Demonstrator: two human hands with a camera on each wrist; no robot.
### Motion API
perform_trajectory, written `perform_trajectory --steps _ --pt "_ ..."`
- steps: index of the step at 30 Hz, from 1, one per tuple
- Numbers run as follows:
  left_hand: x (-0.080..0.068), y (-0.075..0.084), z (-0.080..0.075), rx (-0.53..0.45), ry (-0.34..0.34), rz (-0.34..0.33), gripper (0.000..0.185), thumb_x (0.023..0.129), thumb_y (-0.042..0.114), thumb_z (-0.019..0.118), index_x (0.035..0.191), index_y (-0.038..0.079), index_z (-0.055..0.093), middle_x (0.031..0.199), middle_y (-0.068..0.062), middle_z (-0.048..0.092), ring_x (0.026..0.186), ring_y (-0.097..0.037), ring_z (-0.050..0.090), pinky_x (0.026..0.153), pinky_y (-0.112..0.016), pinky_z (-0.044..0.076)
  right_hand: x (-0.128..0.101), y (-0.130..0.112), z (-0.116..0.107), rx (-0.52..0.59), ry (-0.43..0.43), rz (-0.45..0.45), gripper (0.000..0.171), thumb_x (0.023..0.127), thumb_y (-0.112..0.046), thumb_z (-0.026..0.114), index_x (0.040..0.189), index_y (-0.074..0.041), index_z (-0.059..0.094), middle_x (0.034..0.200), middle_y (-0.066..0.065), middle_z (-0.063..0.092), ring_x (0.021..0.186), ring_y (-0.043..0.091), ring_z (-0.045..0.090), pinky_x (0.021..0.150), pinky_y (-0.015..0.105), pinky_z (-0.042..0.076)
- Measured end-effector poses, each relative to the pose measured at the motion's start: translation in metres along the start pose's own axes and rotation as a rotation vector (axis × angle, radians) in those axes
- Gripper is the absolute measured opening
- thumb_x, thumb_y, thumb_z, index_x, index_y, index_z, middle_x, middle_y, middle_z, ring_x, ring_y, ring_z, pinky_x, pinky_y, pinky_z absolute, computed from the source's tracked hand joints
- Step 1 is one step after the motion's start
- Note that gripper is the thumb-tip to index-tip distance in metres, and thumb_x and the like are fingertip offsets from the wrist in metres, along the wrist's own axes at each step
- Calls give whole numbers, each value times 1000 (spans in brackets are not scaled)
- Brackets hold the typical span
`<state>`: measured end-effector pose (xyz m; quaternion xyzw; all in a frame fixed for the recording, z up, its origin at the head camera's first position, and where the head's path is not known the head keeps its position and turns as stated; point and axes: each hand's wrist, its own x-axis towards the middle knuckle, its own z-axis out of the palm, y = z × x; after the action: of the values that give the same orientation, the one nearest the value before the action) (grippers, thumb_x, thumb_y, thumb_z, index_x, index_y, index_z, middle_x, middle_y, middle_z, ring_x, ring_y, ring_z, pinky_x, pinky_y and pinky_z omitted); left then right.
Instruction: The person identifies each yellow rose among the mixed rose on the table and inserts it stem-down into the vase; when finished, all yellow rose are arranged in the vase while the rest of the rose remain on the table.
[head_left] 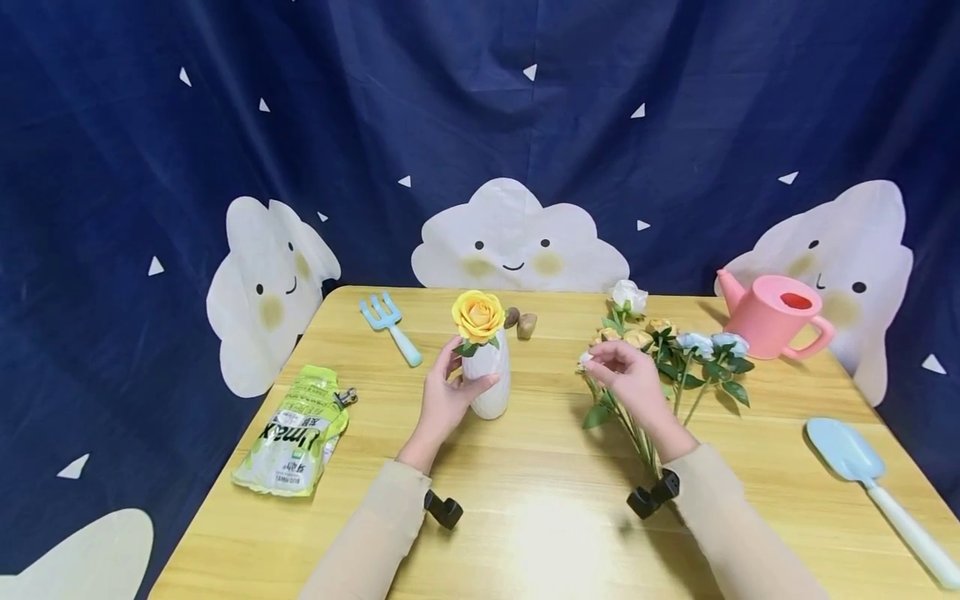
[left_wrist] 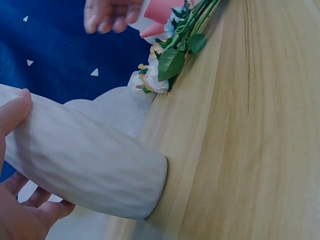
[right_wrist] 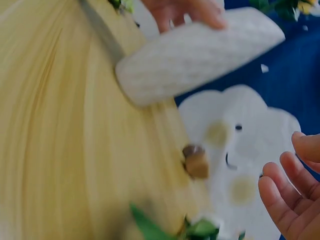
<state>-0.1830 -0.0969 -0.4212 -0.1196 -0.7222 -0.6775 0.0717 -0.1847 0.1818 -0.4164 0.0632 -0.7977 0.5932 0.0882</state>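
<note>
White vase (head_left: 488, 377) with yellow rose (head_left: 477, 315) stands mid-tabletop toward the far edge, left hand (head_left: 447, 398) wrapped round its body. Right hand (head_left: 628, 375), fingers loosely curled, holds nothing, hovers over flower bunch (head_left: 670, 350). Best to keep the vase steady and upright. Pebbles (head_left: 520, 322) behind; rake (head_left: 390, 326), watering can (head_left: 772, 314) well apart.

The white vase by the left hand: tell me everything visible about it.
The white ribbed ceramic-looking vase is a tall rounded cylinder, narrower at the neck, with a faintly textured matte surface. It stands upright on the light wooden table, near the middle. A single yellow rose with green leaves sits in its mouth. The left hand grips it from the left side, thumb and fingers wrapped round its body. Nothing else touches it; the right hand is apart, over the bunch of loose flowers.
</note>
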Motion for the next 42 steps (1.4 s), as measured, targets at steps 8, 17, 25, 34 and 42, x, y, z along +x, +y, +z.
perform_trajectory --steps 8,17,25,34,42 --pt "-1 1 1 5 -7 30 69 77 6 76 137 8 41 129 -14 49 115 -34 46 91 -50 42 -13 36 -40 -12 100 73 27 86 -5 66 107 9 57 86 14 63 68 16 63 60 32 54" --pt "-1 1 0 6 -1 46 68 78 7 76 137 9 42 127 -12 50 114 -34 47 88 -49 43 -15 63 -72 13 179 239 36 88 -5 62 116 13 49 87 7 64 68 14 65 63 35 55" --pt "0 -1 0 13 -4 49 68 77 7 76 137 9 42 127 -13 51 113 -34 47 88 -48 43 -11 63 -81 51 120 413 49 90 -7 61 128 13 37 95 12 60 74 17 65 72 36 54" --pt "-1 1 -1 25 -11 20 71 77 9 76 138 8 41 127 -15 50 114 -33 47 90 -48 43 -7 69 -76 -29 32 464 48 87 0 59 126 16 36 88 16 61 69 18 63 67 34 55" --pt "-2 -1 -2 28 -13 18 71 77 10 76 139 10 41 126 -13 51 113 -33 48 89 -47 44 -5 70 -70 -26 66 467 47 83 7 56 126 16 38 86 19 63 64 20 64 64 35 55"
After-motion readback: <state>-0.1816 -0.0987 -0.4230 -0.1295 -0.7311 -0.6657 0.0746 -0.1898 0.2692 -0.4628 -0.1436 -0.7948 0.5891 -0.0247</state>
